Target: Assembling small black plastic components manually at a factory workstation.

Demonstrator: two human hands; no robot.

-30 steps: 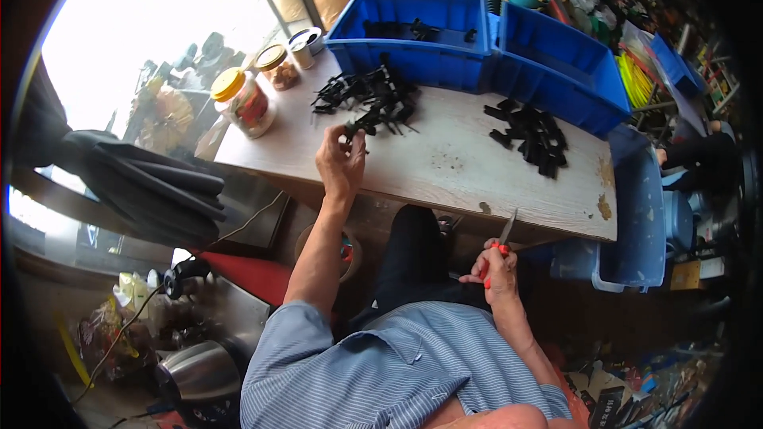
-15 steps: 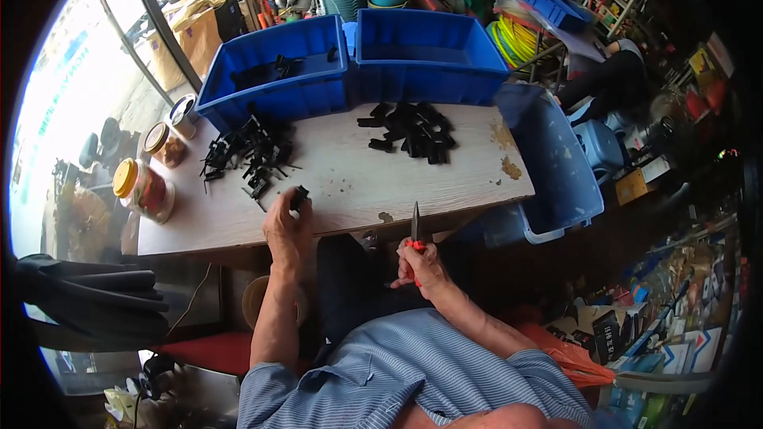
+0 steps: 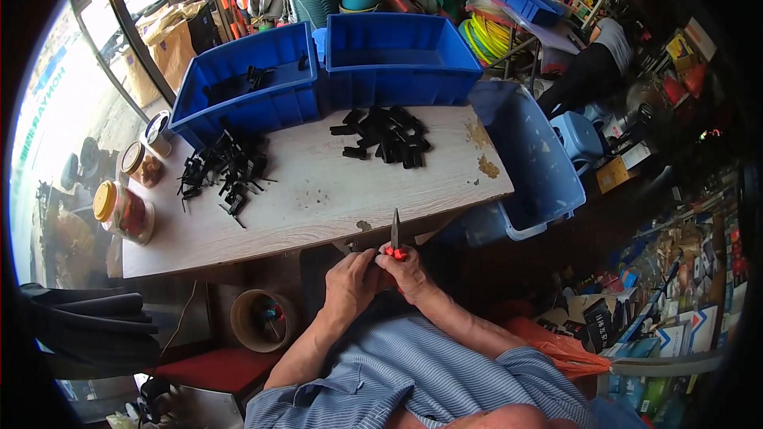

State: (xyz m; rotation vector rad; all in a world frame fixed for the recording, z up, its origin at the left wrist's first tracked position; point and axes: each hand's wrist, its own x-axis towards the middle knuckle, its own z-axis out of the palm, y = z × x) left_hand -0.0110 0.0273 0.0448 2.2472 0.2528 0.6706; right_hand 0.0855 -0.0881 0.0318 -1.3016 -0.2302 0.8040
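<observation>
My right hand (image 3: 409, 274) grips a pair of red-handled pliers (image 3: 396, 232), their pointed dark jaws aimed up toward the table's front edge. Close against it, my left hand (image 3: 350, 280) is closed around a small black plastic part, mostly hidden by the fingers. Both hands are in front of the table, above my lap. On the tabletop to the left lies a pile of black parts with thin stems (image 3: 226, 163). A second pile, of chunkier black pieces without visible stems (image 3: 389, 135), lies near the middle.
Two blue bins line the back of the table; the left bin (image 3: 286, 103) holds some black parts, beside the right bin (image 3: 397, 83). Lidded jars (image 3: 123, 214) stand at the left edge. A larger blue tub (image 3: 568, 199) is right of the table, a round bin (image 3: 238, 318) below it.
My left hand has moved right and down from the table edge, carrying the black part to the pliers. The right hand has shifted slightly left, and the view has shifted a little.
</observation>
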